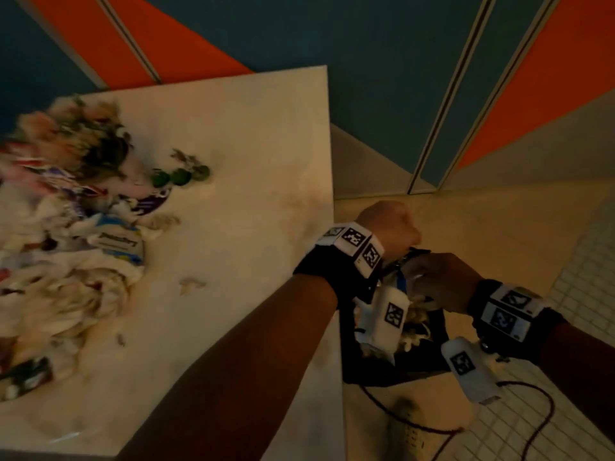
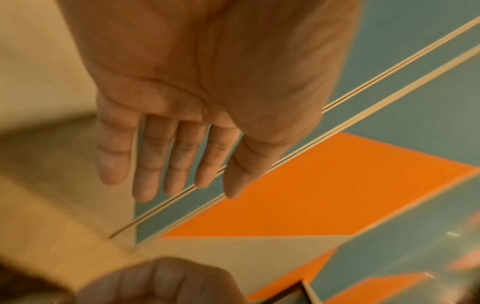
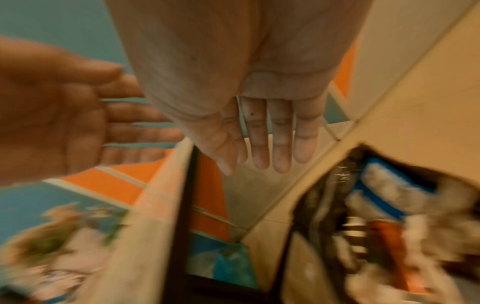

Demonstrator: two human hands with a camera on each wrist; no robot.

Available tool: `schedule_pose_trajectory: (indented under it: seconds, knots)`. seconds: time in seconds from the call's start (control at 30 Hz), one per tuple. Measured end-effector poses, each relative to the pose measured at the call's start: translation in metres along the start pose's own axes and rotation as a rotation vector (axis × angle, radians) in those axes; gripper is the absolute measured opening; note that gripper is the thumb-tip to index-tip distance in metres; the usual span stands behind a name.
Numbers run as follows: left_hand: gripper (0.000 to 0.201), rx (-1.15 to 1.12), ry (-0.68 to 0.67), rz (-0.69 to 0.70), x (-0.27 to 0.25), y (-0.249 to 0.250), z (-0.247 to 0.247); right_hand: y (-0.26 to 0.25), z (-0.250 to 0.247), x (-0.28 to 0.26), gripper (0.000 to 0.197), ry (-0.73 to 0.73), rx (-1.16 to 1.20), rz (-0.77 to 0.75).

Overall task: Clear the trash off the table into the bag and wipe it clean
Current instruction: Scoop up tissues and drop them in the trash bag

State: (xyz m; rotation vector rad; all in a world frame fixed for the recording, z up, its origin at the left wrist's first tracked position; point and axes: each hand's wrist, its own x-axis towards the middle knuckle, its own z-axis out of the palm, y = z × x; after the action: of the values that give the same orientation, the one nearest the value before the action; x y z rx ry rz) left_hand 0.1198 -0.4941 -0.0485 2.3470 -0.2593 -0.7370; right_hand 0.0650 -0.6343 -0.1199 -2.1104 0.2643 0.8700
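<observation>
A heap of crumpled wrappers, tissues and scraps (image 1: 66, 227) covers the left part of the beige table (image 1: 249, 144). The black trash bag (image 1: 382, 377) hangs open just past the table's right edge, and trash inside it (image 3: 389, 216) shows in the right wrist view. Both hands hover over the bag's mouth. My left hand (image 1: 389, 224) has straight fingers (image 2: 168, 160) and an empty palm. My right hand (image 1: 436, 281) is close beside it, fingers (image 3: 270, 144) straight too and holding nothing.
Small green round bits (image 1: 169, 177) and a loose scrap (image 1: 191, 283) lie on the table right of the heap. A red cord (image 1: 432, 427) trails on the floor below the bag. White floor tiles (image 1: 582, 277) lie at the right, an orange and teal wall (image 1: 366, 44) behind.
</observation>
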Motion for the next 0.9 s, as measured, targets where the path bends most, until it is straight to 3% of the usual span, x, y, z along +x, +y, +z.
schedule_pose_trajectory:
  seconds: [0.1,0.2,0.33,0.5,0.7,0.9]
  knots:
    - [0.029,-0.002,0.045,0.083,-0.05,-0.027,-0.049,-0.037,0.016,-0.021,0.017,0.043,0.022,-0.113]
    - [0.029,0.038,0.107,0.077,-0.105,-0.076,-0.103,-0.08,0.041,-0.041,0.02,0.048,0.027,-0.175]
    - [0.032,0.119,0.154,-0.059,-0.169,-0.157,-0.176,-0.137,0.087,-0.055,0.025,0.061,-0.15,-0.24]
    - [0.018,0.113,0.3,-0.183,-0.216,-0.233,-0.238,-0.202,0.149,-0.051,0.032,0.03,-0.295,-0.319]
    - [0.009,0.174,0.543,-0.287,-0.25,-0.29,-0.276,-0.26,0.209,-0.035,0.038,-0.012,-0.346,-0.317]
    - [0.008,0.072,0.652,-0.376,-0.268,-0.329,-0.28,-0.303,0.248,-0.014,0.06,0.008,-0.408,-0.376]
